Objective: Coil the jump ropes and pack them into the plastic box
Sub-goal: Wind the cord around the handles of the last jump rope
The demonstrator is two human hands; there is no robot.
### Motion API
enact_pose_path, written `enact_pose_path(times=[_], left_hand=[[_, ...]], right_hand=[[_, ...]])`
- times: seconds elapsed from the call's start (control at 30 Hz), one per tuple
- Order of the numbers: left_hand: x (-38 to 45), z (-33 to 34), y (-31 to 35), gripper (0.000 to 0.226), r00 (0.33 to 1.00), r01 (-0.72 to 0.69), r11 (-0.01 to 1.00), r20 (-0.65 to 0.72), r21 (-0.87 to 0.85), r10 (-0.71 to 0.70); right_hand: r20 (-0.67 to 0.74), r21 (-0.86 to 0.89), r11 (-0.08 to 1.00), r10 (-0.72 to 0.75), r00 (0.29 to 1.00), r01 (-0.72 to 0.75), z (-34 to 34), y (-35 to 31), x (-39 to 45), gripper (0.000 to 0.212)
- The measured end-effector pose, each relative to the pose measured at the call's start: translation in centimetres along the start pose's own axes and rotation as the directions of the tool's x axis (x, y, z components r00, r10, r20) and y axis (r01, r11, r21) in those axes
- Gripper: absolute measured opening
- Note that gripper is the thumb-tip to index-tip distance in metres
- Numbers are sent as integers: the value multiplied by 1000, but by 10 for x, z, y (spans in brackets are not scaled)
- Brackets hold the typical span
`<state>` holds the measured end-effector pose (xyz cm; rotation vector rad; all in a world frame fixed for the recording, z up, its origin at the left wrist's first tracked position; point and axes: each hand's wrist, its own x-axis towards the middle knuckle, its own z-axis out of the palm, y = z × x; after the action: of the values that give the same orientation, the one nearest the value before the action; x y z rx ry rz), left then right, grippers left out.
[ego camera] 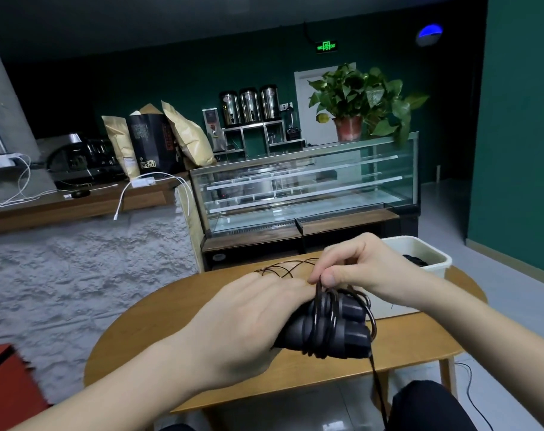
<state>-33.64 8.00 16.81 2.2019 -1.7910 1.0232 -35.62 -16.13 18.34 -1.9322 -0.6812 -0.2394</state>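
Head view looks down on two bare hands working above a rounded wooden worktop [202, 306]. Held in the left hand [249, 318], fingers curled round them, are the two black handles [333, 328] of a jump rope, with several turns of thin dark cord [322, 301] already wound across them. Above them, the right hand [367, 269] pinches the cord between thumb and fingertips, just over the bundle. More loose cord [280, 269] lies in loops on the worktop beyond the hands, and one strand hangs off the near edge toward the floor. By the look of it the cord is light, thin and springy, likely to uncoil if tension drops, so the handles seem the firm place to hold while the turns are laid. Far right on the worktop stands the white plastic box [432, 259], with something dark inside that looks like another coiled rope. Behind are a glass display case [311, 188], a potted plant [357, 101] and a stone-faced counter [78, 259] carrying paper bags and white cables.
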Motion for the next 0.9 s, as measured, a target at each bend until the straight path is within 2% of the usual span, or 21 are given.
enact_pose_path(times=[0.03,0.07,0.1,0.13,0.17,0.23,0.3,0.4,0.5,0.6,0.7,0.8,0.9], left_hand=[[0,-1,1,38,998,32,999,-51,-38,-34],[0,-1,2,41,993,66,996,-99,-63,-72],[0,-2,3,44,985,95,993,-136,-74,-104],[1,-2,3,45,979,115,991,-164,-69,-125],[1,-2,3,44,974,124,991,-183,-53,-132],[3,-1,1,44,970,139,990,-199,-14,-139],[4,-1,-2,48,960,189,982,-211,2,-184],[6,-3,-5,49,931,296,955,-229,24,-283],[7,-1,-4,44,922,355,931,-197,88,-333],[3,7,-4,46,911,405,907,-140,115,-388],[-7,20,-3,57,907,419,901,-101,110,-409],[-22,35,4,68,924,379,923,-77,65,-374],[-37,48,13,74,950,312,950,-36,16,-311]], right_hand=[[36,33,999,11,999,-12,4,-2,1,20],[56,60,998,18,998,-21,12,-4,3,44],[35,68,997,30,999,-32,20,-6,2,59],[-49,75,994,84,995,-81,28,-3,-3,59],[-132,74,992,112,985,-103,35,4,-9,51],[-163,121,987,121,979,-102,48,16,-21,28],[-138,63,988,146,980,-138,61,17,-30,25],[-108,98,980,184,977,-173,77,18,-41,26],[-73,91,979,187,980,-181,87,5,-51,14],[-73,-74,977,195,978,-201,93,-10,-57,19],[-159,-194,965,145,977,-175,92,-22,-66,14],[-221,-397,908,44,974,-131,87,-25,-75,23],[-235,-499,862,-34,971,-90,75,-23,-80,21]])
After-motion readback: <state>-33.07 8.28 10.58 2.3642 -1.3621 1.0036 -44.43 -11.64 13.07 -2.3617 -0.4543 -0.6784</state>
